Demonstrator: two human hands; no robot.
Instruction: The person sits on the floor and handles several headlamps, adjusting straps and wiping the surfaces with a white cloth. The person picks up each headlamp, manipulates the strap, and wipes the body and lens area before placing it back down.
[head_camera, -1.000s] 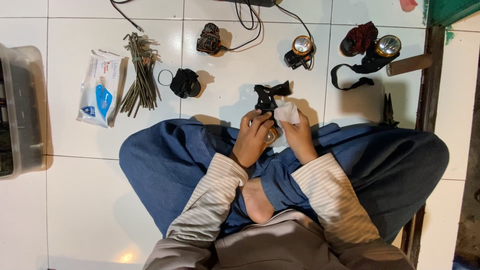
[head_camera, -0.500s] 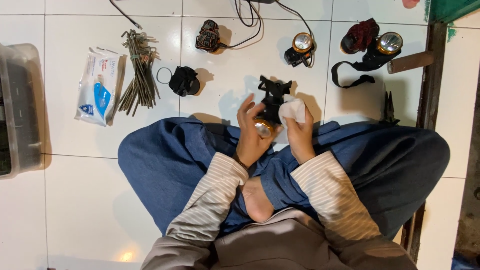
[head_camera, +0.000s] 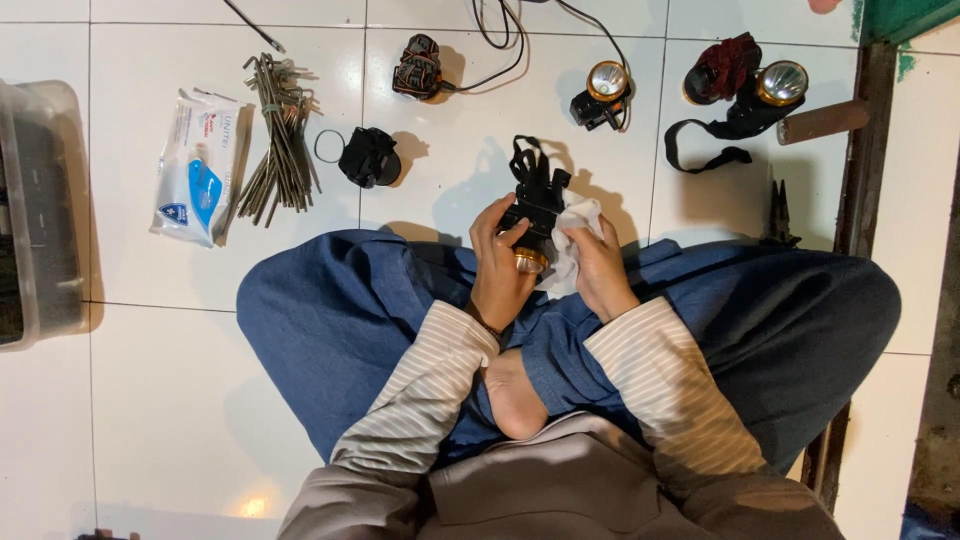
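Right now the person sits cross-legged on the white tiled floor (head_camera: 200, 380), and both hands meet just above the lap in blue trousers. The left hand (head_camera: 497, 275) has its fingers clamped around a black headlamp with a brass-coloured lens ring (head_camera: 532, 215), its lens end turned toward the body and its black straps standing up on the far side, seemingly so the casing faces the other hand. The right hand (head_camera: 600, 265) has its fingers closed on a crumpled white wipe (head_camera: 574, 222), pressed against the right side of the lamp.

Spread on the tiles on the far side are things apparently laid within reach: a white and blue soft pack of wipes (head_camera: 195, 168) at the left, a bundle of thin grey metal rods (head_camera: 280, 150) just beside it, and a small black strapped piece (head_camera: 368, 157) next to those. Farther off lie a dark lamp body on a black cable (head_camera: 418, 66), a second black headlamp with a round lens (head_camera: 603, 92), and at the right a third headlamp with red and black straps (head_camera: 750, 82) near a brown cylinder (head_camera: 822, 122). A grey plastic bin (head_camera: 40, 210) stands at the left edge.
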